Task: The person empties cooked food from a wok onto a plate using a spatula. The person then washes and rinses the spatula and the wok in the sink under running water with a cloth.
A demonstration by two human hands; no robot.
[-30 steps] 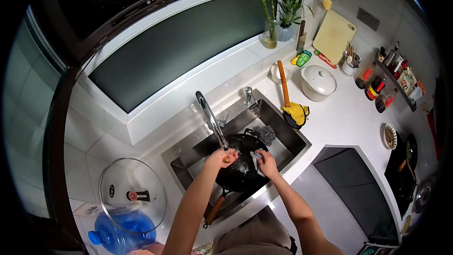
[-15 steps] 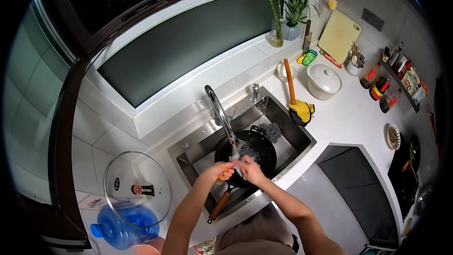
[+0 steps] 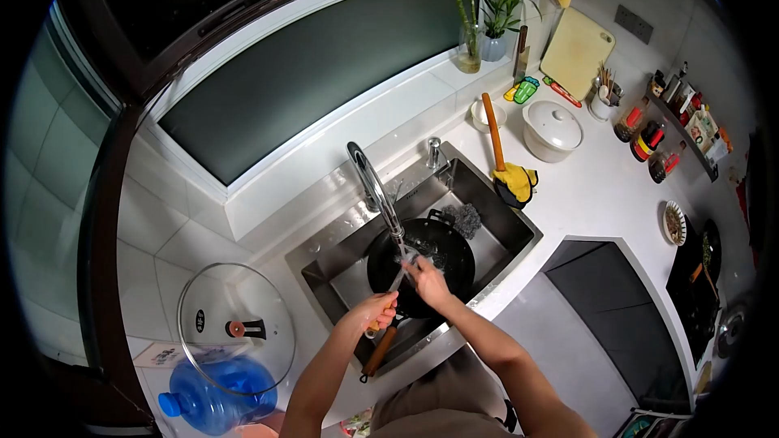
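Lower centre of frame, under the arched chrome tap (image 3: 376, 191), the left hand (image 3: 378, 312) clenches a slim, orange-handled utensil (image 3: 397, 282); the right hand (image 3: 428, 282) pinches crumpled whitish cloth (image 3: 409, 255). A wet grip could slip, dropping either into the round black wok (image 3: 458, 264).

Looks like a home kitchen. Has a steel sink (image 3: 491, 245) set into a white counter (image 3: 613, 203), with a curved tap (image 3: 376, 186) over a black wok (image 3: 454, 264). Also has a pale cutting board (image 3: 578, 53) leaning on the wall (image 3: 690, 45), a lidded white pot (image 3: 552, 134), seasoning jars (image 3: 647, 144) and a dark stovetop (image 3: 682, 292), plus leafy plants (image 3: 500, 4) on the window ledge (image 3: 434, 81).
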